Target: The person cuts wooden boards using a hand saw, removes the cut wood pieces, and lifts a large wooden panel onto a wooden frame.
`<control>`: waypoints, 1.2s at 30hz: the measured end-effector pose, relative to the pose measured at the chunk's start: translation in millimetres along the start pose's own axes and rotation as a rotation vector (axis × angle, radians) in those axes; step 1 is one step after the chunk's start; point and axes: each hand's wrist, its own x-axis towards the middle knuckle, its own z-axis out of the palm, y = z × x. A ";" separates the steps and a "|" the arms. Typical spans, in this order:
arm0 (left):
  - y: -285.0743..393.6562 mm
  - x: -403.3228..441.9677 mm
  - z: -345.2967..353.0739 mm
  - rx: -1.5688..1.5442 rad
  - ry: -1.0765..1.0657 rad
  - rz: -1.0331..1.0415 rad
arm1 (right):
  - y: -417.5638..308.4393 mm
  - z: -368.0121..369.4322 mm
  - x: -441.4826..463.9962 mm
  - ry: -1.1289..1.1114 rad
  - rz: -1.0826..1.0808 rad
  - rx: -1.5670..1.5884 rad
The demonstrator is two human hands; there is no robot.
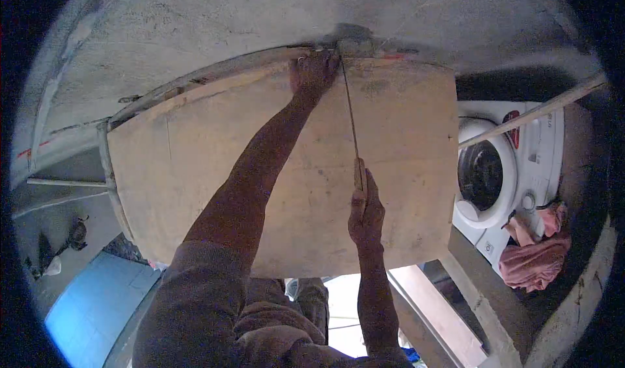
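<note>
A wide, pale wooden board (pixel 273 185) lies flat before me, with smudges and a thin dark line on its left part. My right hand (pixel 366 218) is closed round the wooden handle of a handsaw (pixel 350 114). Its long narrow blade shows almost edge-on and points away from me to the board's far edge. At that edge, just left of the blade's far end, my left hand (pixel 314 75) is closed, its fingers bent over the board. The fingertips and the exact contact of blade and wood are hard to make out.
Beyond the board stands a grey wall or floor surface (pixel 215 23). On the right are a white washing machine (pixel 521 172), a pink cloth (pixel 537 260) and a slanting pole (pixel 534 111). A blue panel (pixel 97 309) is at lower left.
</note>
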 end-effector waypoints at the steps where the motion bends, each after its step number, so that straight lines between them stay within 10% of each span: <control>1: -1.9 1.0 6.0 -0.001 -0.003 0.000 | -6.0 -1.8 2.1 -0.009 0.036 0.005; 20: -4.9 3.8 13.6 -0.024 0.039 -0.012 | -16.8 1.6 28.9 -0.040 -0.028 -0.054; 23: -0.8 -0.4 8.4 -0.061 0.039 0.004 | -31.0 -6.5 27.4 -0.230 0.339 0.092; 25: -1.7 8.1 3.7 -0.033 0.077 0.030 | -13.6 -7.0 2.1 -0.042 -0.086 -0.102; 36: -1.3 -4.3 8.2 0.026 0.140 -0.038 | -1.5 1.8 -2.1 0.001 -0.047 -0.066</control>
